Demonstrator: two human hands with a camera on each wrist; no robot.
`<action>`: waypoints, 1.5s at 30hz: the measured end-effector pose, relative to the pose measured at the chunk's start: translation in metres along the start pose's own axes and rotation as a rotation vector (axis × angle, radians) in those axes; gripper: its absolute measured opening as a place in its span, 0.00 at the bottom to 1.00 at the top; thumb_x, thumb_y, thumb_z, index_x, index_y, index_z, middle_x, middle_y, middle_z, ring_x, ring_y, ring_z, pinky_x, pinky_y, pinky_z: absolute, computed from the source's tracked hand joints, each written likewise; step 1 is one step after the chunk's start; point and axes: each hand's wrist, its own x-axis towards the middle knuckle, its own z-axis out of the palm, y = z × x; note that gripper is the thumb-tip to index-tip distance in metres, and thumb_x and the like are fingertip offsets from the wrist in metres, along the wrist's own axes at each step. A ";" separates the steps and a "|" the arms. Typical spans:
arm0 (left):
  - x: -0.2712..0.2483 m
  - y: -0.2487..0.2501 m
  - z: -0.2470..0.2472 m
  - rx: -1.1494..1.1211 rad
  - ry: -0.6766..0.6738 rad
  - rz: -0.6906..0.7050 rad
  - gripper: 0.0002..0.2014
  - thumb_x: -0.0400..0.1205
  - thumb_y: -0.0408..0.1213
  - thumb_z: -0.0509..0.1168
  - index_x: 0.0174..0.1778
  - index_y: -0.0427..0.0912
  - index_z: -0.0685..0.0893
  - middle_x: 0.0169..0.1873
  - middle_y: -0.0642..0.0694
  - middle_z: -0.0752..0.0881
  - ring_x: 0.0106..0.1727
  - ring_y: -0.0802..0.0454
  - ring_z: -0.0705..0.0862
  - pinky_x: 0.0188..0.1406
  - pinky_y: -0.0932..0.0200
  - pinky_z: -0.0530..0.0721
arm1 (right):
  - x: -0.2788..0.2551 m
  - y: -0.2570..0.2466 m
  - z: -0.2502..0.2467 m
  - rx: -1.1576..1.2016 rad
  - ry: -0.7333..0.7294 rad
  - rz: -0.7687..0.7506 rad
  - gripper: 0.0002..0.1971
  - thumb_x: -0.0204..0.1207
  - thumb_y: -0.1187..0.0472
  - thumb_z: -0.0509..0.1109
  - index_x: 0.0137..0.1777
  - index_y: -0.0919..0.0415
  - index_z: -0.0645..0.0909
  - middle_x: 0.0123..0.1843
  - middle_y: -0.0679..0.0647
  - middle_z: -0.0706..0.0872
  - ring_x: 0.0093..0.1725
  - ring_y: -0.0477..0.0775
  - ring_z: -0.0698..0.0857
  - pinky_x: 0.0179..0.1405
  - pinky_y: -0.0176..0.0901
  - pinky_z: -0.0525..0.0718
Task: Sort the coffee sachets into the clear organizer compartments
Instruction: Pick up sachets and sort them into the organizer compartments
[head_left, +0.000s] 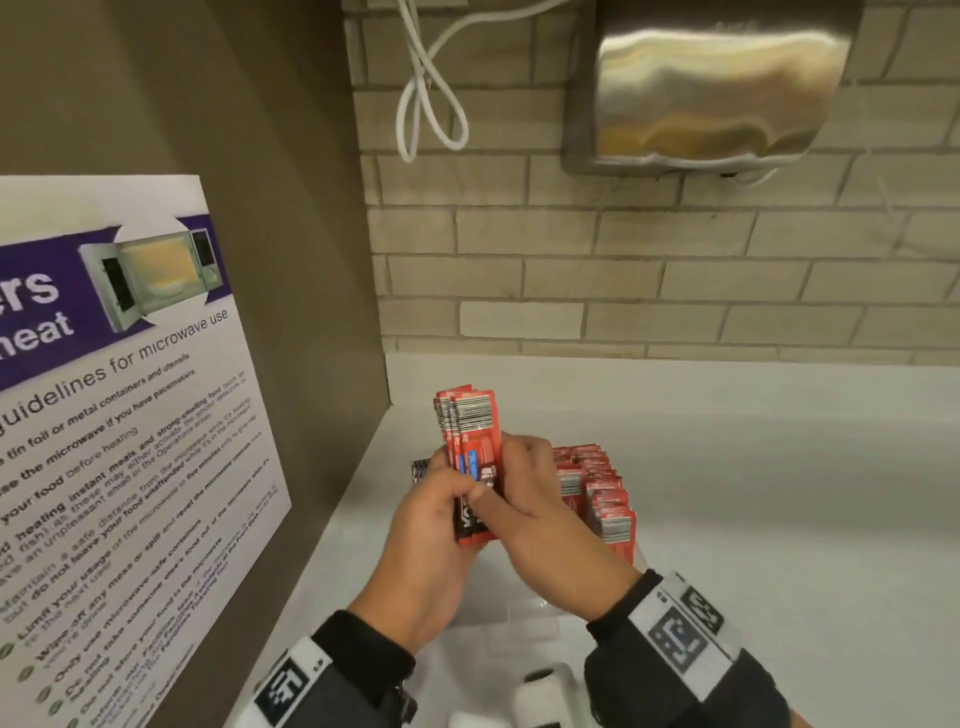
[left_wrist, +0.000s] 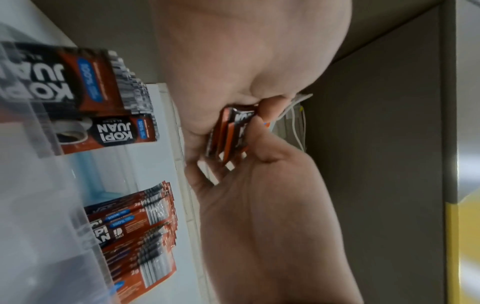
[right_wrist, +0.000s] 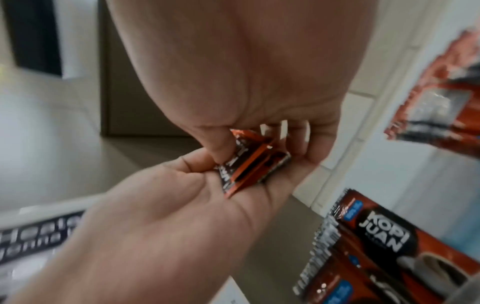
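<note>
Standing up tall, the bunch of coffee sachets (head_left: 470, 457) pointed its long side up and away from the person, held above the counter (head_left: 779, 467) with the left hand (head_left: 431, 545) and right hand (head_left: 540, 499) both wrapped around its bottom end. Many sachets already stood in rows in the clear organizer (head_left: 636, 558) just beside the hands, so the job looked partly done. This bunch was not in yet.
</note>
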 end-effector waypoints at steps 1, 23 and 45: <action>0.000 0.002 -0.006 -0.014 -0.004 -0.008 0.18 0.82 0.28 0.49 0.61 0.38 0.81 0.47 0.38 0.87 0.43 0.51 0.87 0.32 0.63 0.85 | 0.001 0.001 0.005 -0.079 0.044 -0.015 0.16 0.81 0.55 0.60 0.68 0.47 0.66 0.63 0.48 0.65 0.69 0.45 0.67 0.70 0.41 0.72; 0.009 0.004 -0.031 0.117 0.137 0.134 0.10 0.81 0.30 0.64 0.56 0.44 0.83 0.46 0.42 0.91 0.44 0.45 0.91 0.42 0.48 0.88 | 0.012 0.013 0.012 0.264 0.326 0.024 0.09 0.60 0.51 0.68 0.27 0.48 0.69 0.42 0.64 0.80 0.41 0.61 0.80 0.42 0.54 0.82; -0.017 0.011 -0.049 0.203 0.263 0.256 0.16 0.74 0.27 0.70 0.58 0.38 0.81 0.48 0.39 0.90 0.43 0.48 0.90 0.36 0.55 0.88 | -0.005 0.010 -0.036 0.298 0.131 -0.049 0.18 0.75 0.73 0.67 0.46 0.48 0.89 0.38 0.56 0.90 0.34 0.60 0.83 0.37 0.44 0.78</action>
